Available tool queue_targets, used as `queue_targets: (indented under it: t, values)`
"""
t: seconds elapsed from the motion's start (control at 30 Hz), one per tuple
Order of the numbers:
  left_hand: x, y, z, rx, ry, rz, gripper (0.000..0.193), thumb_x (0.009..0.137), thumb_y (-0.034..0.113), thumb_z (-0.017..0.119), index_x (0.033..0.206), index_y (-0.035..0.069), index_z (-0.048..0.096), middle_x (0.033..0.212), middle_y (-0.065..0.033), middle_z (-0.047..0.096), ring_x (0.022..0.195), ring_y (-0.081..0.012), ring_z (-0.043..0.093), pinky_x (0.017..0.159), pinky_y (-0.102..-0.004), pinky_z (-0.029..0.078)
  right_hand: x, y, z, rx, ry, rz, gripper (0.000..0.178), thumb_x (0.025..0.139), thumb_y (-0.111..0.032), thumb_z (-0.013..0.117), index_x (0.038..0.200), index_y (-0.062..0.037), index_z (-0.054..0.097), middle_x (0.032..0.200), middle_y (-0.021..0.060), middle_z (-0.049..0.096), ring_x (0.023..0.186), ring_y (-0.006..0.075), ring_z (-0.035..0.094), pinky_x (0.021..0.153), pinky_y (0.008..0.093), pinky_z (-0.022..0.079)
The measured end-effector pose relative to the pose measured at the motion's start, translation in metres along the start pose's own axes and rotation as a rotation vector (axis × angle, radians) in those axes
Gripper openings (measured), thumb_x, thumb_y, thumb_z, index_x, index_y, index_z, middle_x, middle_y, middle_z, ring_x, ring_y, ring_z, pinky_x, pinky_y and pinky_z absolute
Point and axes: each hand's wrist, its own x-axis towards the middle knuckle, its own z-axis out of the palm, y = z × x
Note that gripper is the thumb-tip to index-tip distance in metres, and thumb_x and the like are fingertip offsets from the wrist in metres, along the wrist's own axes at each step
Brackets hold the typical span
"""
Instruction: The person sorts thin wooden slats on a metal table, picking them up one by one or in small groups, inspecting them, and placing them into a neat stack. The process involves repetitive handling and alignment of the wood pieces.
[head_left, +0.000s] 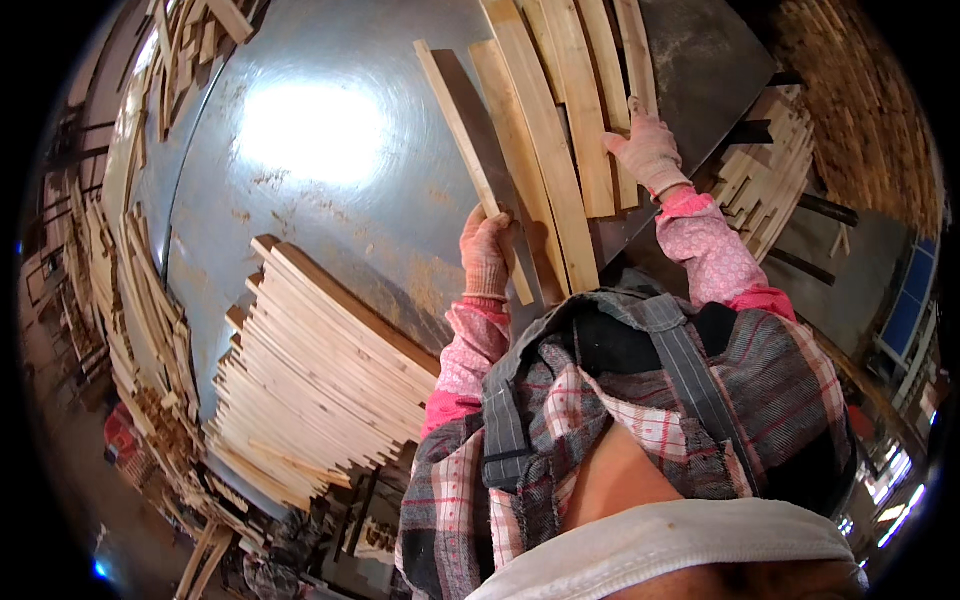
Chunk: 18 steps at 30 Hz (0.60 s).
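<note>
From where I am standing, the left hand (484, 255) is holding a strip (456, 130), its fingers gripping near the lower end. This wood is looking long, slim and pale, and it is lying over the surface (320, 220), just left of the boards (542, 140). The right hand (648, 155) is touching the outermost board (636, 60), thumb spreading wide; whether its fingers are gripping, I cannot tell.

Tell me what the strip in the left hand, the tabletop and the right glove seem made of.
Strip in the left hand: likely bare wood, pale, without varnish shine.
Tabletop: probably smooth metal, grey with mirror-like glare; coated board is possible.
Right glove: seemingly knit fabric, matte and close-fitting; fibre unclear.
</note>
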Motion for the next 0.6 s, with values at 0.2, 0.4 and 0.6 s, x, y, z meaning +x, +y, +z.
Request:
queue_targets:
  t: [0.2,0.4,0.6]
  values:
    - [-0.023,-0.029,0.005,0.074,0.007,-0.009,0.043,0.088,0.005,0.060,0.131,-0.003,0.062,0.099,-0.0063,0.068,0.078,-0.0182,0.065,0.070,-0.0300,0.055,-0.041,-0.007,0.030,-0.017,-0.084,-0.155,0.088,0.086,-0.044,0.074,0.156,-0.0070,0.036,0.149,0.0163,0.054,0.131,0.0347,0.058,0.109,0.0452,0.048]
    - [-0.030,-0.033,0.019,-0.134,-0.200,-0.061,0.050,0.091,0.026,0.063,0.130,-0.004,0.059,0.105,-0.0136,0.068,0.090,-0.0254,0.065,0.077,-0.0373,0.056,-0.015,0.020,0.029,0.347,-0.197,-0.099,0.083,0.083,-0.051,0.073,0.145,-0.0013,0.049,0.132,0.0201,0.065,0.125,0.0382,0.061,0.106,0.0459,0.048]
    - [-0.029,-0.051,0.019,-0.105,-0.133,-0.038,0.041,0.093,0.028,0.062,0.121,-0.001,0.062,0.107,-0.0175,0.070,0.089,-0.0316,0.068,0.081,-0.0450,0.060,-0.034,-0.013,0.016,0.265,-0.311,-0.280,0.062,0.086,-0.045,0.068,0.127,0.0015,0.061,0.122,0.0273,0.067,0.116,0.0428,0.064,0.098,0.0464,0.051]
